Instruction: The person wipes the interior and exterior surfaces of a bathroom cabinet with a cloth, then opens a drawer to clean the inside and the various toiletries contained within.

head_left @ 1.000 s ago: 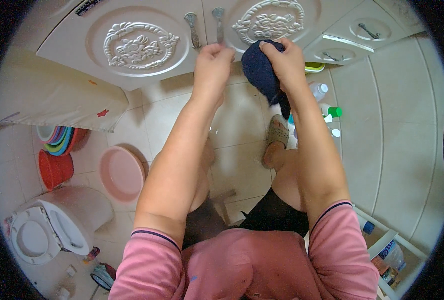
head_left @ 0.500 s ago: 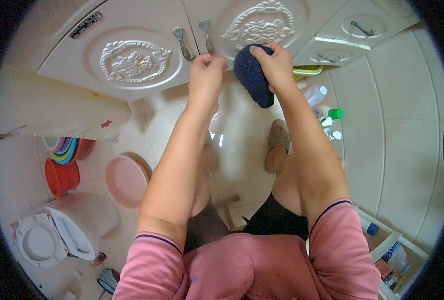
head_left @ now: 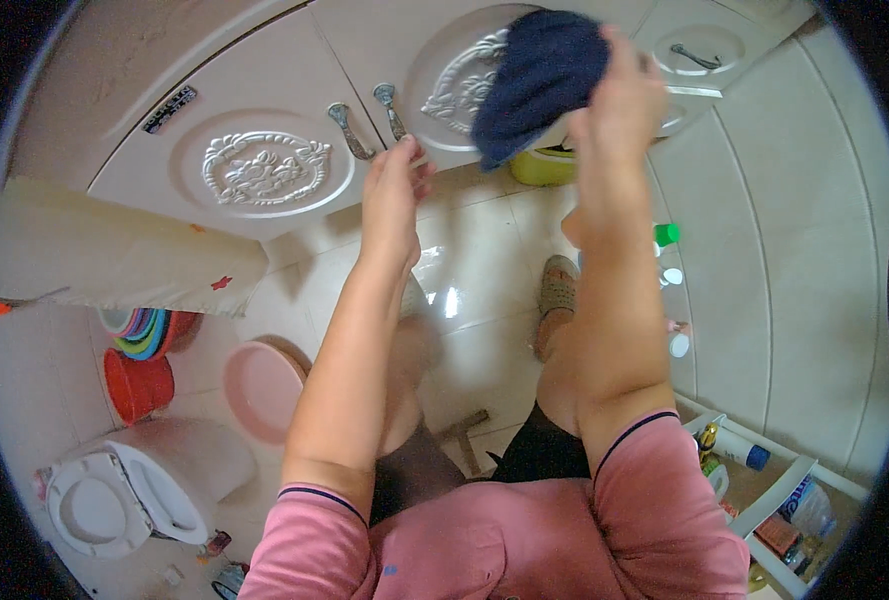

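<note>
Room: bathroom, pale tiled floor (head_left: 484, 250) and wall, seen from above while the person stands facing a white cabinet (head_left: 264, 170) with carved oval door panels and metal handles (head_left: 349, 130).
Right hand: right hand (head_left: 614, 100) is raised high and closed around a dark blue cloth (head_left: 539, 75), pressing it against the right cabinet door. Fingers wrap the cloth's right edge, so a solid grip as far as I can see.
Left hand: left hand (head_left: 394, 185) is empty, fingers loosely open and a bit curled, hovering just below the door handles, not clearly touching anything.
Cloth spot: up on the carved oval of the right door, covering most of it.
Around: pink basin (head_left: 264, 385), red bucket (head_left: 139, 385) with a stack of coloured bowls (head_left: 149, 330) behind it, and a toilet (head_left: 114, 495) lower left; yellow-green tub (head_left: 544, 165) at the cabinet base; bottles (head_left: 669, 240) along the right wall; white shelf rack (head_left: 764, 480) lower right.
Risk: my guess, the floor looks shiny and maybe wet, so leaning in to press could mean a slip. The bottles sit near the right foot and could get kicked over.
Change: half a second ago the cloth was lower on the door and both hands were close together; now the right hand has gone higher and the left has dropped away from it.
</note>
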Demonstrator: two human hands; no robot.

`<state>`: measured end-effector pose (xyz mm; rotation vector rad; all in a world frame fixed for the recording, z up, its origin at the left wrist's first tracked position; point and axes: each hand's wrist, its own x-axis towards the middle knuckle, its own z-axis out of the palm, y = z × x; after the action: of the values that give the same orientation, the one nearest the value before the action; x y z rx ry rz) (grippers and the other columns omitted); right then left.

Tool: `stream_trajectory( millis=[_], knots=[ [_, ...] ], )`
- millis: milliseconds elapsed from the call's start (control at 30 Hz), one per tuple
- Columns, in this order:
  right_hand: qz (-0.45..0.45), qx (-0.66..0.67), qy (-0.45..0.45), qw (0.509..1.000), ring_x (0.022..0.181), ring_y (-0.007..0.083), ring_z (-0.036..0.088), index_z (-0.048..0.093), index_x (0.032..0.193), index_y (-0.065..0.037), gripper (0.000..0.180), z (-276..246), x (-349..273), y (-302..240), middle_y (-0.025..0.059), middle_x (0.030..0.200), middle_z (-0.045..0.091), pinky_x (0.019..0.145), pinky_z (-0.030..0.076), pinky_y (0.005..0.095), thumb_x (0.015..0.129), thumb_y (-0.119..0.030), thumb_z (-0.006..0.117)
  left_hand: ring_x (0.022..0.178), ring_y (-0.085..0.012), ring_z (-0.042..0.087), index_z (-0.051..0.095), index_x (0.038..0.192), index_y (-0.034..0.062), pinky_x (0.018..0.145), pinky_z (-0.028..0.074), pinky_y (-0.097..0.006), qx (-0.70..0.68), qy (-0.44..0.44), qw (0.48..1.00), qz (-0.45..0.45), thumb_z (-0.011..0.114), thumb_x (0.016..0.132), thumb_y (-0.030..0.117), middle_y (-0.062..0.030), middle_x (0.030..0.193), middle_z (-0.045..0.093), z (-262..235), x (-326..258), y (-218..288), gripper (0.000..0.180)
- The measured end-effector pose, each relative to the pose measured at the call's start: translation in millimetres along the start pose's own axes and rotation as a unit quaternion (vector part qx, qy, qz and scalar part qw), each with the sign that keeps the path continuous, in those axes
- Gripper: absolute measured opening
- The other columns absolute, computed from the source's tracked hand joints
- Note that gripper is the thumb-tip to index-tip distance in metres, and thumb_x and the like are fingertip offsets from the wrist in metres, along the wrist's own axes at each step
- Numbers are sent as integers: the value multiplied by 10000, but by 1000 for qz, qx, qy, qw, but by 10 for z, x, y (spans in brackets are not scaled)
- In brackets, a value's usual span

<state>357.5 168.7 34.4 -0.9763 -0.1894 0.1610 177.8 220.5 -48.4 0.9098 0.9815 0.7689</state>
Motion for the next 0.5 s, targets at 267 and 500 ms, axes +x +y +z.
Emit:
stream_trajectory(
  millis=[267, 500],
  knots=[
    [-333, -402, 36, 852, 911, 389, 505, 473, 976, 55, 306, -542, 107, 794, 226, 963, 495, 833, 404, 459, 878, -212, 584, 942, -182, 591, 539, 1122, 46, 778, 412, -321, 20, 2, 1000, -9, 571, 891, 291, -55, 1034, 608, -4, -31, 77, 338],
    [-90, -426, 92, 895, 978, 430, 516, 429, 1032, 72, 271, -607, -382, 1508, 289, 1039, 497, 876, 408, 462, 913, -150, 529, 915, -160, 590, 556, 1093, 62, 762, 409, -315, 78, 29, 997, -7, 594, 876, 205, -6, 805, 582, -259, -7, 37, 262]
  ],
)
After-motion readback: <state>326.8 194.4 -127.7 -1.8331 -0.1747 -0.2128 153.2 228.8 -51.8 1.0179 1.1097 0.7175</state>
